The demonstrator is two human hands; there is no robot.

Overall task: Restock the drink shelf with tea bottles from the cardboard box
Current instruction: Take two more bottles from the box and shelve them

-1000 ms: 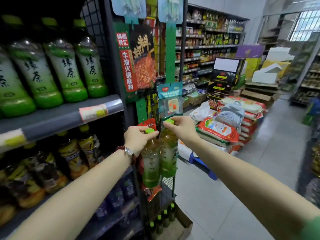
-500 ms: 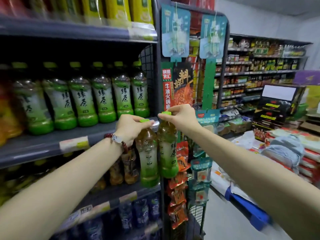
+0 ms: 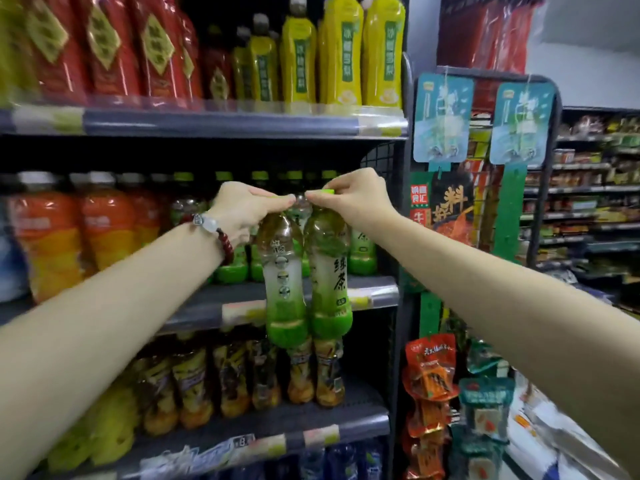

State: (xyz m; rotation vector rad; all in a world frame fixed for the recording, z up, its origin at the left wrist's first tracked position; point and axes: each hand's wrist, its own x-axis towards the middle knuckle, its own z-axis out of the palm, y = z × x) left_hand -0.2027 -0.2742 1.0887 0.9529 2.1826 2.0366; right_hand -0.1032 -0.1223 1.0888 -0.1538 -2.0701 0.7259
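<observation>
**Two tea bottles held by the caps at the green-tea shelf**

Both hands were up in front of the middle shelf, each pinching a bottle by its cap. Left hand (image 3: 242, 209) had fingers curled over the cap of the left tea bottle (image 3: 282, 282); right hand (image 3: 356, 202) pinched the green cap of the right tea bottle (image 3: 329, 278). Bottles hung upright, side by side, touching or nearly so, their bases in front of and below the front edge of the drink shelf (image 3: 214, 306), not yet on it. Cardboard box not in view.

Risks, as judgement: a cap-only pinch gives little control, so either bottle could swing or slip. Bases sat lower than the shelf lip, so pushing in without lifting would knock them against the edge. Green tea row (image 3: 362, 251) already filled the right end of the shelf; shoving in could topple standing bottles.

Surroundings: grey metal shelving with price strips. Orange drink bottles (image 3: 104, 230) toward the left end of the same shelf, red bottles (image 3: 104, 46) and yellow bottles (image 3: 353, 53) on the shelf above, dark tea bottles (image 3: 242, 375) below. Wire rack (image 3: 540, 168) with hanging snack packets stood just right of the shelf unit; more aisles beyond.
</observation>
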